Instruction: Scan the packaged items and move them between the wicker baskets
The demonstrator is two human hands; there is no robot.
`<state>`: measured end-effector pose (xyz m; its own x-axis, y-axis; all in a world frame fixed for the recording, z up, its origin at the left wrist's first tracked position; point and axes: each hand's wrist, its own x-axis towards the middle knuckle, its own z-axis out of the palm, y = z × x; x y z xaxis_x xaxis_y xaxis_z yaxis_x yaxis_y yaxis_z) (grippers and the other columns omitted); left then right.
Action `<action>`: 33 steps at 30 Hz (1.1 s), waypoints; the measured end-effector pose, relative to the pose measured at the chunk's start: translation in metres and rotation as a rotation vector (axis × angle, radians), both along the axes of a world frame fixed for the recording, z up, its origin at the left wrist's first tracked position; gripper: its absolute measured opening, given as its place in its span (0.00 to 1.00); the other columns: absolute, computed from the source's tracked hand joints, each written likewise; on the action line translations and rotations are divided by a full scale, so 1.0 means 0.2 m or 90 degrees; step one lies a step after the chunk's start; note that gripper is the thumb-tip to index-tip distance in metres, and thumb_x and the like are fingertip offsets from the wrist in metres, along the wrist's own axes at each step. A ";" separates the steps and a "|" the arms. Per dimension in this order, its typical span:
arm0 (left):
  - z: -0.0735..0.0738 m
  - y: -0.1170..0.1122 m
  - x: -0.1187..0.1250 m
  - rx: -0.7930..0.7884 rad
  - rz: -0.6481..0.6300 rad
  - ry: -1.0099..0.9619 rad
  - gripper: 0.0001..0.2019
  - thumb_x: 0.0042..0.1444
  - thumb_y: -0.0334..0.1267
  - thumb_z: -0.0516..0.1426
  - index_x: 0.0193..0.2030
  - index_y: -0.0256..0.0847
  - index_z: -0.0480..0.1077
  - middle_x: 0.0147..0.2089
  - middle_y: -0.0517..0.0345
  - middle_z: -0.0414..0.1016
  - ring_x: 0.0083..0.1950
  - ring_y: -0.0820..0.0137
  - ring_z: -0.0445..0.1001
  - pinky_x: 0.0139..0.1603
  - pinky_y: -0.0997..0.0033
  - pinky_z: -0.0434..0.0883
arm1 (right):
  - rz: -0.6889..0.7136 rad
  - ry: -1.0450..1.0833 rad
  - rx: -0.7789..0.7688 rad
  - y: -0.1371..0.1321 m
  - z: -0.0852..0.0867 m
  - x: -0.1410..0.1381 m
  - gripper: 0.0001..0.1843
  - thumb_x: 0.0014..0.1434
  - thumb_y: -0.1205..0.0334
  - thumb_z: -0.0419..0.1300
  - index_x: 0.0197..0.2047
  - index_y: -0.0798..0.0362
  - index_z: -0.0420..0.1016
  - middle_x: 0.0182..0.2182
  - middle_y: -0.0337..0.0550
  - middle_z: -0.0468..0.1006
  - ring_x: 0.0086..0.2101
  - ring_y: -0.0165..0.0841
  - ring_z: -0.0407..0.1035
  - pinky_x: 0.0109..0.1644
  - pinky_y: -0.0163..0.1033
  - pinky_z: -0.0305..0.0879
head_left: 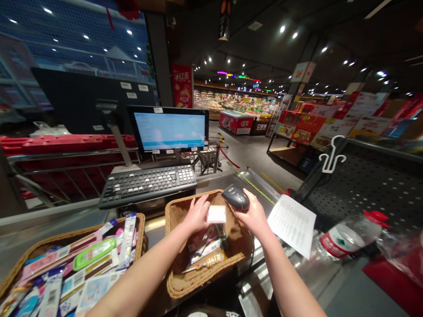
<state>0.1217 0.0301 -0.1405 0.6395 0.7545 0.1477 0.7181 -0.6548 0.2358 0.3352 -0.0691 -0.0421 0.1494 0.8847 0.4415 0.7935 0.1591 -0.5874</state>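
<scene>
My right hand [253,215] is wrapped round a black handheld barcode scanner [235,197], above the right rim of a woven basket [185,288]. In my left hand [197,214] is a small package with a white label [217,214], held over the same basket. The scanner's head is close to that label. Inside the basket lie a few packaged items, among them a colourful patterned stick-shaped item [214,260]. What lies under my left hand is partly hidden.
A second basket [142,233], full of packaged goods, stands at left. Behind are a keyboard [148,182] and a lit monitor [170,130]. To the right lie a printed sheet [292,222] and a large plastic bottle [350,237]; a white hanger [330,156] hangs on a perforated panel [373,185].
</scene>
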 end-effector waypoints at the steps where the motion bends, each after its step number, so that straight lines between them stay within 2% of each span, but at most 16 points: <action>1: 0.03 0.00 -0.01 0.015 -0.002 -0.013 0.27 0.43 0.43 0.63 0.51 0.41 0.62 0.72 0.38 0.47 0.73 0.53 0.44 0.69 0.40 0.42 | -0.002 -0.003 0.005 0.00 0.01 -0.01 0.26 0.48 0.58 0.64 0.52 0.56 0.72 0.54 0.57 0.73 0.60 0.50 0.61 0.63 0.58 0.57; 4: 0.13 0.02 -0.07 0.062 -0.001 -0.046 0.29 0.43 0.44 0.63 0.52 0.40 0.62 0.72 0.37 0.48 0.73 0.52 0.46 0.69 0.39 0.43 | -0.004 -0.012 0.023 -0.01 0.03 -0.05 0.26 0.48 0.57 0.64 0.51 0.55 0.73 0.53 0.56 0.74 0.60 0.50 0.61 0.62 0.58 0.58; 9: 0.28 0.04 -0.25 0.140 0.021 -0.083 0.29 0.43 0.37 0.61 0.55 0.41 0.62 0.72 0.38 0.47 0.72 0.52 0.48 0.69 0.39 0.45 | -0.006 -0.025 0.051 -0.04 0.07 -0.16 0.25 0.46 0.61 0.64 0.49 0.54 0.74 0.52 0.55 0.75 0.59 0.51 0.62 0.62 0.60 0.56; 17: 0.51 -0.04 -0.53 0.216 0.048 -0.117 0.28 0.46 0.38 0.60 0.56 0.42 0.61 0.73 0.41 0.46 0.73 0.54 0.47 0.70 0.39 0.42 | 0.017 -0.053 0.073 -0.09 0.11 -0.36 0.25 0.47 0.59 0.62 0.50 0.55 0.74 0.52 0.56 0.75 0.59 0.52 0.63 0.62 0.59 0.58; 22: 0.58 -0.09 -0.68 0.244 0.066 -0.127 0.28 0.46 0.37 0.60 0.56 0.42 0.61 0.73 0.41 0.46 0.73 0.54 0.47 0.71 0.41 0.41 | 0.029 -0.065 0.086 -0.12 0.15 -0.48 0.25 0.48 0.57 0.61 0.50 0.56 0.74 0.51 0.56 0.75 0.59 0.52 0.63 0.61 0.58 0.59; 28: 0.65 -0.13 -0.83 0.290 0.093 -0.126 0.28 0.48 0.38 0.60 0.58 0.42 0.60 0.73 0.42 0.45 0.73 0.54 0.47 0.71 0.40 0.40 | 0.043 -0.068 0.085 -0.16 0.17 -0.63 0.25 0.48 0.57 0.60 0.50 0.56 0.72 0.50 0.56 0.76 0.58 0.53 0.63 0.62 0.61 0.55; 33: 0.71 -0.15 -0.95 0.306 0.122 -0.122 0.29 0.46 0.34 0.59 0.58 0.41 0.60 0.73 0.43 0.44 0.73 0.54 0.45 0.71 0.42 0.39 | 0.085 -0.083 0.100 -0.19 0.17 -0.73 0.22 0.48 0.60 0.60 0.48 0.54 0.74 0.49 0.53 0.76 0.58 0.51 0.64 0.62 0.56 0.58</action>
